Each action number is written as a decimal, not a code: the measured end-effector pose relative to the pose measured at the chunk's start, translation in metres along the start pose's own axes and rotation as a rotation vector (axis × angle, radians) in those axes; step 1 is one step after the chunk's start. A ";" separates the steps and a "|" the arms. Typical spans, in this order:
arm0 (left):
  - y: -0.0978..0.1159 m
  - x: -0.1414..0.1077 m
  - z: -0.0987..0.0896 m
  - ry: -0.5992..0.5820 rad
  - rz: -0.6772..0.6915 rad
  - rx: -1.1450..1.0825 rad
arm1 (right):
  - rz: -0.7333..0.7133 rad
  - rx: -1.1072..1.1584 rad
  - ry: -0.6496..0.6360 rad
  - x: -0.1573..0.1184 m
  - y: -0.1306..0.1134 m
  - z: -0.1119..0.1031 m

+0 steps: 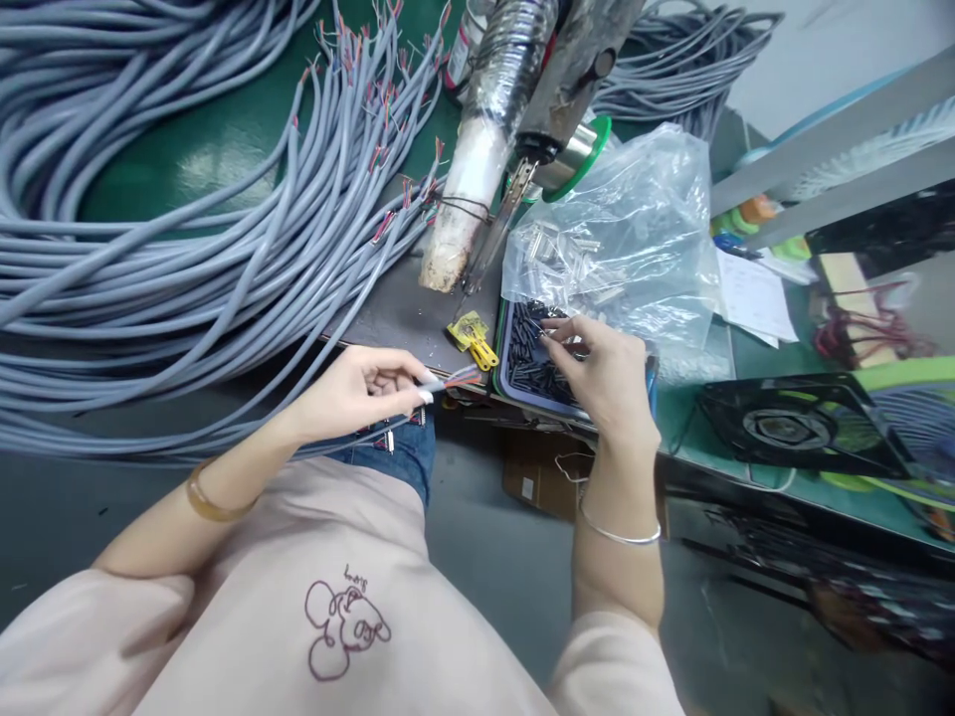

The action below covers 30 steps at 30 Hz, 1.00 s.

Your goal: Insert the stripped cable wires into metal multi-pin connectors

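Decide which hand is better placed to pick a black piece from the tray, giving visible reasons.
Probably the right hand: its fingertips are at the tray of black pieces, while the left hand holds a cable end.

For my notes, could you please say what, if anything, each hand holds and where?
Left hand: grey cable, just behind its coloured wires. Right hand: cannot be told.
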<state>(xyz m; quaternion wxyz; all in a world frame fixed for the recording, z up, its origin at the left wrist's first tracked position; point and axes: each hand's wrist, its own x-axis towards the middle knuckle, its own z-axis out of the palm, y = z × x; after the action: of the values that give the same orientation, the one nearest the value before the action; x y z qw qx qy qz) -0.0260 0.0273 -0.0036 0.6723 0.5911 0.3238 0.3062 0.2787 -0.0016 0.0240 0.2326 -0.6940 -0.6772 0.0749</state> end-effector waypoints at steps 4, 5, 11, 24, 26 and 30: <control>-0.005 0.004 0.008 -0.093 -0.116 -0.122 | 0.054 0.055 0.035 -0.001 -0.002 -0.004; -0.006 0.006 0.010 -0.105 -0.127 -0.144 | 0.056 0.044 0.048 -0.001 -0.001 -0.005; -0.005 0.010 0.023 -0.128 -0.188 -0.171 | -0.076 -0.140 -0.019 0.002 0.007 -0.002; -0.012 0.007 0.024 0.165 -0.132 -0.528 | -0.179 0.154 0.482 -0.009 -0.015 0.000; -0.010 0.007 0.025 0.165 -0.139 -0.513 | -0.191 0.306 0.616 -0.014 -0.024 0.000; -0.007 0.009 0.025 0.169 -0.189 -0.474 | -0.071 0.578 0.714 -0.028 -0.051 -0.001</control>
<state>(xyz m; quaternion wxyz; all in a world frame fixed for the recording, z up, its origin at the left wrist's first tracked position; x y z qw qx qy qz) -0.0006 0.0192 -0.0089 0.7880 0.3568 0.3519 0.3576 0.2315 -0.0300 0.0408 0.6377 -0.5594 -0.5295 0.0086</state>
